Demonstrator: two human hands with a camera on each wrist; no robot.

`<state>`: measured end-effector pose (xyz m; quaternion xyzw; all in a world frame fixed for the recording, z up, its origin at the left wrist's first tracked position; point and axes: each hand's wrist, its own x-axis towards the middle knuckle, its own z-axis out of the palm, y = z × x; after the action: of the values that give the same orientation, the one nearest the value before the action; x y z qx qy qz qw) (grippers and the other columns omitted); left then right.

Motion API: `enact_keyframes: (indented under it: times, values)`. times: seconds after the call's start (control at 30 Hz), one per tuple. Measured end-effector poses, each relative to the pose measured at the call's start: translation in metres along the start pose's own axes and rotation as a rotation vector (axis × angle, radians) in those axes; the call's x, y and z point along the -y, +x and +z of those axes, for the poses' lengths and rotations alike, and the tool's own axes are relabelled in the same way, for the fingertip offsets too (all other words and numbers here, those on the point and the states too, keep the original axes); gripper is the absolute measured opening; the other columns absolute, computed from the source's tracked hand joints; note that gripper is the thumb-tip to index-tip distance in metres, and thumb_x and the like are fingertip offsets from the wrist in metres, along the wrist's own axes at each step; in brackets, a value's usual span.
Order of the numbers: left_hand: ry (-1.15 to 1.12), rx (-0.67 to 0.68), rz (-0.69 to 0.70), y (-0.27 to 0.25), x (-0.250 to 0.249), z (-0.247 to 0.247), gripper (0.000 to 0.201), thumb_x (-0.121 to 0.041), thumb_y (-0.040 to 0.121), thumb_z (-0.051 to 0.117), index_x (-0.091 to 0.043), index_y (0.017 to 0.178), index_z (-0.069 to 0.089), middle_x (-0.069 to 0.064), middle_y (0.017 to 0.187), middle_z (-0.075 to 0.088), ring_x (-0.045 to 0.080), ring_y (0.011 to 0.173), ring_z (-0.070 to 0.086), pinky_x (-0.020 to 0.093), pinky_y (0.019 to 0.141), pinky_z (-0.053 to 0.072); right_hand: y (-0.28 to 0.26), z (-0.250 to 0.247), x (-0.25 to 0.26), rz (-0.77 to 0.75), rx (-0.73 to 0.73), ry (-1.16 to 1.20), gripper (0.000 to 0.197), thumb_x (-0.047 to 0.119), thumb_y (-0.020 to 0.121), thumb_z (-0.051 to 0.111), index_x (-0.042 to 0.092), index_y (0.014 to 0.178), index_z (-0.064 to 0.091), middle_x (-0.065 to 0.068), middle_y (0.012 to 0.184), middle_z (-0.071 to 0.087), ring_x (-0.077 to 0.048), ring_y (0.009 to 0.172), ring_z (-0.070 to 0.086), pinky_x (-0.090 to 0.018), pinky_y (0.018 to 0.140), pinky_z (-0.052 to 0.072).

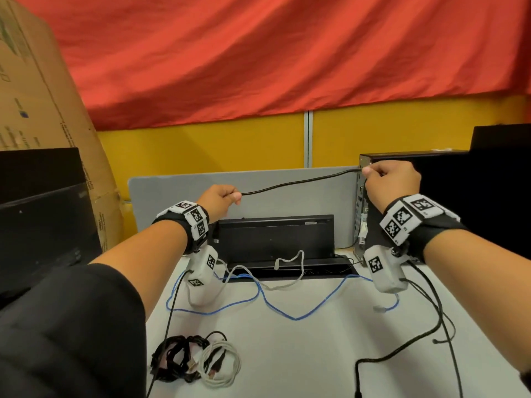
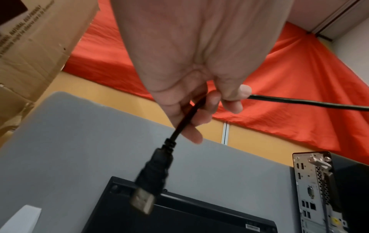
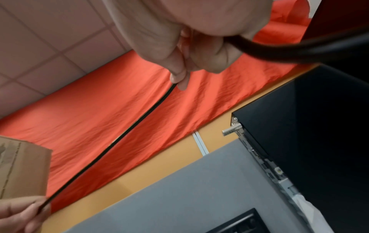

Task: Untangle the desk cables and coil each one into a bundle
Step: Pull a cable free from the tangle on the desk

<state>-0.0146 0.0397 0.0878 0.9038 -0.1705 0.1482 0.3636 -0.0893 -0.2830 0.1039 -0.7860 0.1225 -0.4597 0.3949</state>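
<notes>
Head view: black cable (image 1: pixel 298 182) stretched in air between left hand (image 1: pixel 219 198) and right hand (image 1: pixel 390 182) — each grip pinching it. Risk: its trailing length snagging the blue cable (image 1: pixel 258 297) on the tabletop (image 1: pixel 301 354) and dragging it. Coiled bundles (image 1: pixel 195 360) sit near — clear.

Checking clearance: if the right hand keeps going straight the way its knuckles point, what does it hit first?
Probably the black desktop computer: the right hand, gripping the black cable, looks right at its rear top corner. Depth is unclear.
</notes>
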Motion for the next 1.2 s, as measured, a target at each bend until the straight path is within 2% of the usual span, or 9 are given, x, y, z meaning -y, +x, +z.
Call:
enact_keyframes:
  times: [0.07, 0.17, 0.4, 0.5, 0.63, 0.8, 0.93, 1.07, 1.2]
  values:
    - [-0.050, 0.035, -0.024, -0.003, -0.004, -0.003, 0.028, -0.021, 0.102, 0.045, -0.012, 0.081, 0.061, 0.005, 0.062, 0.040, 0.020, 0.055, 0.045, 0.028, 0.059, 0.045, 0.002, 0.001, -0.010, 0.014, 0.008, -0.015, 0.015, 0.027, 0.090, 0.064, 0.018, 0.088, 0.075, -0.003, 0.076, 0.065, -0.018, 0.065, 0.056, -0.024, 0.067, 0.041]
    - [-0.105, 0.127, -0.084, -0.010, -0.013, -0.005, 0.033, -0.022, 0.102, 0.046, -0.011, 0.075, 0.061, 0.002, 0.061, 0.039, 0.015, 0.051, 0.033, 0.024, 0.051, 0.033, 0.009, -0.001, -0.029, 0.065, 0.001, -0.047, 0.015, 0.028, 0.089, 0.063, 0.023, 0.077, 0.070, -0.003, 0.075, 0.067, -0.012, 0.059, 0.054, -0.025, 0.065, 0.041]
    - [-0.138, 0.485, -0.243, -0.025, -0.023, 0.000, 0.034, -0.020, 0.102, 0.046, -0.007, 0.074, 0.062, 0.000, 0.056, 0.041, 0.012, 0.049, 0.033, 0.023, 0.049, 0.027, 0.015, -0.005, -0.065, 0.161, -0.053, -0.100, 0.015, 0.029, 0.087, 0.065, 0.026, 0.072, 0.067, 0.001, 0.071, 0.064, -0.010, 0.058, 0.054, -0.022, 0.058, 0.039]
    - [0.156, 0.435, -0.159, -0.027, -0.023, 0.007, 0.036, -0.027, 0.100, 0.051, -0.014, 0.070, 0.066, -0.003, 0.055, 0.047, 0.012, 0.049, 0.040, 0.022, 0.049, 0.034, 0.011, -0.005, -0.070, 0.138, -0.028, -0.132, 0.015, 0.029, 0.087, 0.066, 0.024, 0.074, 0.070, 0.005, 0.066, 0.061, -0.011, 0.058, 0.056, -0.020, 0.052, 0.037]
    - [0.489, 0.266, -0.084, -0.023, -0.014, 0.012, 0.033, -0.025, 0.098, 0.052, -0.010, 0.075, 0.071, 0.004, 0.069, 0.060, 0.021, 0.069, 0.055, 0.029, 0.066, 0.043, 0.003, -0.003, -0.066, 0.037, 0.040, -0.178, 0.015, 0.029, 0.087, 0.066, 0.027, 0.072, 0.069, 0.008, 0.066, 0.062, -0.008, 0.060, 0.056, -0.018, 0.052, 0.037]
    - [0.759, 0.188, -0.050, -0.024, -0.006, 0.008, 0.028, -0.026, 0.097, 0.050, -0.012, 0.073, 0.057, 0.007, 0.071, 0.057, 0.026, 0.070, 0.055, 0.029, 0.064, 0.043, -0.001, 0.001, -0.054, -0.083, 0.040, -0.160, 0.015, 0.030, 0.087, 0.065, 0.029, 0.073, 0.069, 0.018, 0.063, 0.058, 0.001, 0.059, 0.052, -0.014, 0.050, 0.031]
    - [0.290, 0.221, -0.080, -0.025, -0.003, 0.012, 0.037, -0.023, 0.102, 0.041, -0.012, 0.069, 0.051, 0.002, 0.061, 0.046, 0.019, 0.059, 0.045, 0.026, 0.056, 0.035, 0.008, -0.006, -0.065, 0.005, 0.079, -0.210, 0.015, 0.030, 0.089, 0.063, 0.024, 0.078, 0.072, 0.009, 0.064, 0.061, -0.009, 0.059, 0.055, -0.018, 0.051, 0.035]
    - [-0.650, 0.308, -0.252, -0.033, -0.013, 0.010, 0.036, -0.020, 0.105, 0.032, -0.013, 0.074, 0.048, -0.004, 0.051, 0.037, 0.008, 0.040, 0.025, 0.020, 0.041, 0.019, -0.008, -0.005, -0.085, 0.075, 0.385, -0.379, 0.018, 0.025, 0.092, 0.059, 0.018, 0.082, 0.072, -0.003, 0.078, 0.067, -0.018, 0.068, 0.059, -0.027, 0.061, 0.046]
    - [-1.182, 0.241, -0.201, -0.038, -0.025, 0.015, 0.027, -0.012, 0.104, 0.031, -0.003, 0.101, 0.056, -0.005, 0.053, 0.036, 0.004, 0.041, 0.025, 0.017, 0.040, 0.023, -0.048, 0.008, -0.089, 0.005, 0.754, -0.513, 0.023, 0.018, 0.096, 0.051, 0.010, 0.081, 0.066, -0.007, 0.082, 0.066, -0.020, 0.076, 0.061, -0.030, 0.072, 0.051]
